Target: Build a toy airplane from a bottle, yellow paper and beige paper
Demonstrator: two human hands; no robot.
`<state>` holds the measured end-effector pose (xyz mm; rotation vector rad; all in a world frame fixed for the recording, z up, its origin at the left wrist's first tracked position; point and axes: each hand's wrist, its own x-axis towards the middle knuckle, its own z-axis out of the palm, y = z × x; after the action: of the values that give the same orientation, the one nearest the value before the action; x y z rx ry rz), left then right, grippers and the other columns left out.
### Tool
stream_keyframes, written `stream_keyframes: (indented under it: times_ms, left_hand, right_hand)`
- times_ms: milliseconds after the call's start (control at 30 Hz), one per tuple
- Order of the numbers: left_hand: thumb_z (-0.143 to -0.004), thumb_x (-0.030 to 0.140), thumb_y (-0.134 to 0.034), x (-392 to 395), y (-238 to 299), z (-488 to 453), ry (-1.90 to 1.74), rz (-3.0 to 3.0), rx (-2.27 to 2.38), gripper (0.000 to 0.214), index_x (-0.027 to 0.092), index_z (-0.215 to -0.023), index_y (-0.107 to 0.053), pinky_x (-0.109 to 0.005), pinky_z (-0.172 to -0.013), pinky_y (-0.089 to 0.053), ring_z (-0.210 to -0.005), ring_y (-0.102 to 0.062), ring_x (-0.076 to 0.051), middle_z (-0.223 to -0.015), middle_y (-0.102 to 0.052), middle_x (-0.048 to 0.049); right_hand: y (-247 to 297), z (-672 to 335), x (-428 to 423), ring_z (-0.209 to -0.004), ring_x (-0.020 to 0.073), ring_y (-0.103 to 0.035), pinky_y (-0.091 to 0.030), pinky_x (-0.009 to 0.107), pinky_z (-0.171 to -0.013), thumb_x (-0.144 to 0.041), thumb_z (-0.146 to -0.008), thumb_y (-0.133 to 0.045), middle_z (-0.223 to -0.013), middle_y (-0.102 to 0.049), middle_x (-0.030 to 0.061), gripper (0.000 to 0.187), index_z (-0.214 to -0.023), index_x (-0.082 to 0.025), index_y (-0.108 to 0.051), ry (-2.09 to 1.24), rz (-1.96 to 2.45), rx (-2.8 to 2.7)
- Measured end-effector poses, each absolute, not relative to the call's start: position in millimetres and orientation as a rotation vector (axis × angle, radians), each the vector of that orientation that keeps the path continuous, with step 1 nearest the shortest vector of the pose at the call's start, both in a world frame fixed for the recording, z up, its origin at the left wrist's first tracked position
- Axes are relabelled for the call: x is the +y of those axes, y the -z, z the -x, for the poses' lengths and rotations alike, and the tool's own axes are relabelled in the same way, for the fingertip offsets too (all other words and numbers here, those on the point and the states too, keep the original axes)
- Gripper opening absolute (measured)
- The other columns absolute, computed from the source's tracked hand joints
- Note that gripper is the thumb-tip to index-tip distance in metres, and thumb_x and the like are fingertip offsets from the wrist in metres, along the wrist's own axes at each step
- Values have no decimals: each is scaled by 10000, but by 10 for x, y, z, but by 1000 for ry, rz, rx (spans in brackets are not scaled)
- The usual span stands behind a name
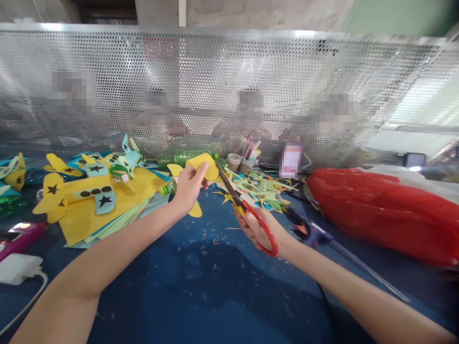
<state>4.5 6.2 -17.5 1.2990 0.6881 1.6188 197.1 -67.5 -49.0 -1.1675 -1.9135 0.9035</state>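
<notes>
Scissors are gripped over the tabletop by the right hand, their tips at the edge of yellow paper pinched by the left hand; the hands are held apart. The pinching hand could be nicked if the cut is carried too deep; if dropped, the piece could be lost among paper scraps beyond.

Yellow paper; red-handled scissors; blue tabletop.
</notes>
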Motion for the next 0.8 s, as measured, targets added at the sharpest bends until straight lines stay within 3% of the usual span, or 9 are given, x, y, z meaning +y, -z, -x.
stream_keyframes:
  times_ms: [100,200,267,433,800]
  left_hand:
    - [-809,512,-696,77,201,-46,-1619,-1324,704,351,177,-733,-621,-222,-445,-430,-458,-522,-88,-560,-580,20]
    - [-814,535,-687,82,225,-49,-1615,-1370,682,373,175,-735,-629,-225,-455,-441,-461,-522,-92,-539,-574,20]
    - [-816,547,-682,71,227,-54,-1607,-1396,670,394,173,-704,-628,-227,-457,-443,-452,-517,-91,-528,-570,16]
    - [-792,544,-707,4,197,-80,-1563,-1410,696,393,176,-683,-626,-235,-461,-453,-451,-527,-95,-561,-594,8]
    - [-828,424,-675,-121,167,-120,-1543,-1475,720,294,168,-688,-638,-233,-457,-445,-451,-549,-105,-567,-628,-2]
  right_hand:
    - [520,-1996,-646,-355,111,-452,-402,248,-342,-544,-957,-372,-509,-481,-25,427,-666,-233,-401,-972,1294,-1898]
    - [525,-2027,-635,-551,178,-640,-540,298,-512,-631,-954,-324,-657,-653,66,533,-715,-202,-532,-909,1212,-2032]
    - [516,-2041,-638,-677,212,-689,-578,337,-628,-707,-934,-286,-770,-704,110,631,-802,-181,-609,-850,1130,-2115]
    - [470,-2025,-663,-751,242,-701,-585,387,-705,-810,-882,-205,-820,-708,141,771,-839,-175,-640,-847,1120,-2110]
    - [487,-1996,-671,-733,246,-685,-577,396,-696,-851,-841,-237,-774,-682,125,767,-787,-185,-614,-888,1102,-2024]
